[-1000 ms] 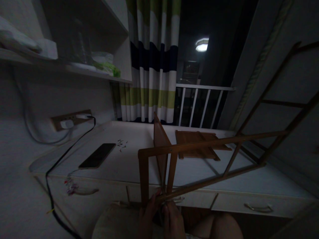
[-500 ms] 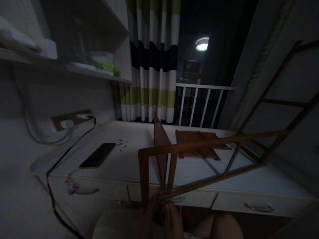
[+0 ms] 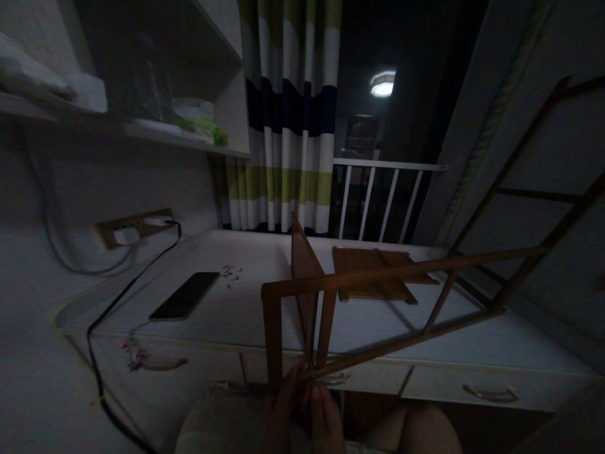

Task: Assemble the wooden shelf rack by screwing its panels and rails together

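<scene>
Right hand [image 3: 325,413]: slightly left of a second ago, fingers pinched at the frame's near lower corner; what they grip, I cannot tell.
Left hand [image 3: 282,403]: grasping that corner.
Wooden frame [image 3: 387,274]: one, reaching over the tabletop [image 3: 255,315].
Board [image 3: 305,268]: one, upright at the frame's near end.
Screws [image 3: 227,272]: several, too small to count.
Phone [image 3: 185,296]: one.
Plugs [image 3: 126,236]: two.

the white worktop [image 3: 246,318] carries a dark phone [image 3: 185,296] near its front left corner, small screw-like pieces [image 3: 229,275] scattered just beside the phone's far end, and flat brown wooden panels [image 3: 357,260] near the back edge, while a wooden frame [image 3: 425,268] slants over the front edge toward the right end, its contact unclear.
</scene>
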